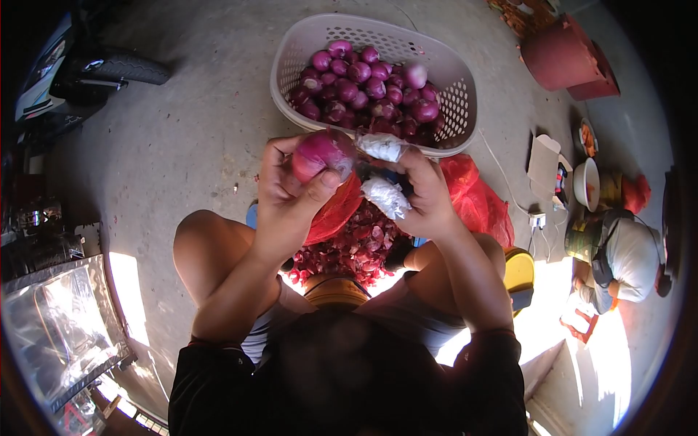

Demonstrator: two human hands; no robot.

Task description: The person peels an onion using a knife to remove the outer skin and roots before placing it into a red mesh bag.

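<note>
My left hand [287,192] is closed around a red onion [320,156], slightly blurred, held up in front of the basket. Thin loose skin shows at the onion's right side. Close beside it is my right hand [418,185], its thumb and forefinger wrapped in white covering and held apart, the tips near the onion. The other right fingers are mostly hidden, and I cannot make out the dark area between them. Just beyond both hands stands a pale plastic basket [287,54] holding many red onions [360,71]. Below the hands lies a heap of red onion skins [356,243].
Red mesh bags [476,200] lie beside my knees. A yellow container [520,272] stands to the right, near a power strip [536,219] with cords. Further right, a person [629,258] bends low near a white bowl [586,185]. Reddish tubs [563,54] stand at upper right; a tire [127,67] at upper left.
</note>
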